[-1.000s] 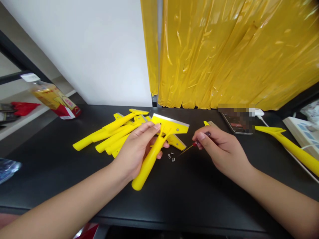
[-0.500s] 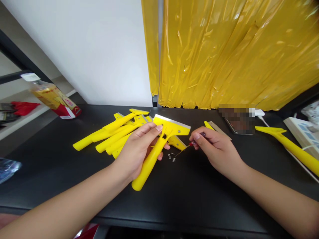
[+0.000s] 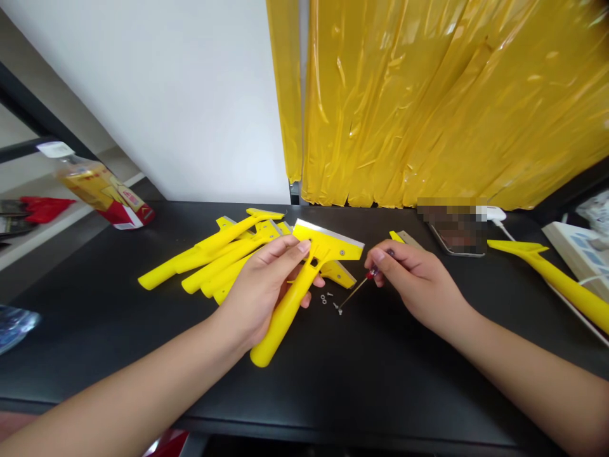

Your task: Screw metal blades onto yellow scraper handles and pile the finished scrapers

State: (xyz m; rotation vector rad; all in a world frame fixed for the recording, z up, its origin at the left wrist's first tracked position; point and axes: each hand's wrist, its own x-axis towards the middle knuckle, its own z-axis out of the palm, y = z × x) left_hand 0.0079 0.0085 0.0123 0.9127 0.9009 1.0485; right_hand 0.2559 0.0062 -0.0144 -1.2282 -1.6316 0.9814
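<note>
My left hand (image 3: 266,279) is closed around a yellow scraper (image 3: 280,320), its thumb pressed on the head beside the metal blade edge. One screw shows at the right of that head. A thin screwdriver (image 3: 371,274) with a red and dark handle is pinched in my right hand (image 3: 409,273). Its tip points down at small screws (image 3: 338,309) on the black table, close to or touching them. Tiny nuts (image 3: 323,299) and another screw lie just left of the tip. Behind my left hand, several more yellow scrapers (image 3: 219,244) lie in a pile, partly hidden.
A phone (image 3: 459,238) with a white cable lies at the back right, near a power strip (image 3: 580,251). Another yellow scraper (image 3: 566,279) rests at the right. A bottle (image 3: 107,190) stands at the left. Yellow plastic curtain (image 3: 428,108) hangs behind the table (image 3: 380,381).
The screwdriver tip has moved slightly right and down, and a small screw by it has shifted the same way. My left hand and its scraper are nearly unmoved.
</note>
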